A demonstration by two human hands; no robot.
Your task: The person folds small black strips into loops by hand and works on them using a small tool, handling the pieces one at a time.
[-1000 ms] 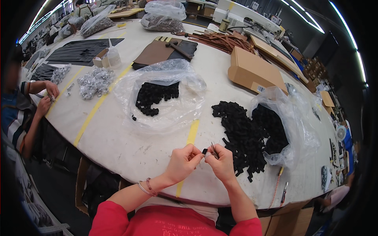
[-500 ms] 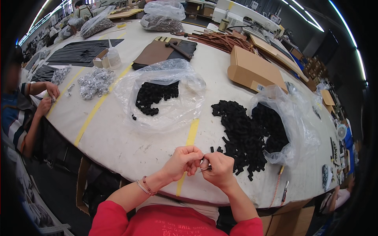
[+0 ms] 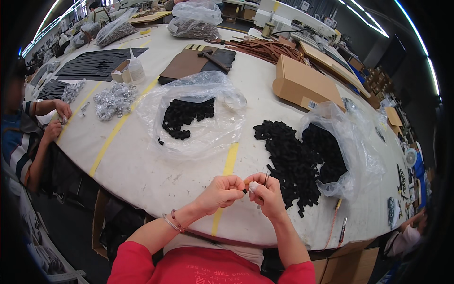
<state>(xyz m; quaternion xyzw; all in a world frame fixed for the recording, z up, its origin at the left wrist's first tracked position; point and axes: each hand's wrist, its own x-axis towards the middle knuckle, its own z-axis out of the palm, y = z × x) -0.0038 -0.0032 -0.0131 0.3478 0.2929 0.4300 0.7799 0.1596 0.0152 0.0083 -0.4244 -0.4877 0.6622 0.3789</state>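
Observation:
Over the table's near edge, my left hand (image 3: pixel 220 194) pinches a small black piece (image 3: pixel 244 191) between thumb and forefinger. Close against it on the right, my right hand (image 3: pixel 267 198) is closed around a slim metal tool (image 3: pixel 266 178), whose thin tip sticks up past the fingers; its exact kind is partly hidden. A white wrap (image 3: pixel 254 186) covers one of its digits, and its fingertips meet the black piece. To the right lies a heap of short black strips (image 3: pixel 288 161), spilling from a clear plastic bag (image 3: pixel 362 161). Farther off, another clear bag (image 3: pixel 220 128) holds small black pieces (image 3: pixel 182 118).
A cardboard box (image 3: pixel 305 83) stands at the back right; a hammer (image 3: pixel 215 60) rests on brown and black sheets. Metal fittings (image 3: pixel 115 100) and a white bottle (image 3: pixel 136 71) lie left. A co-worker's hands (image 3: pixel 59 118) work at the left edge. Snips (image 3: pixel 343 231) lie near right.
My right hand has turned and shifted slightly right, so the tool now points upward and the white wrap shows more. My left hand stays nearly in place, the black piece now showing at its fingertips.

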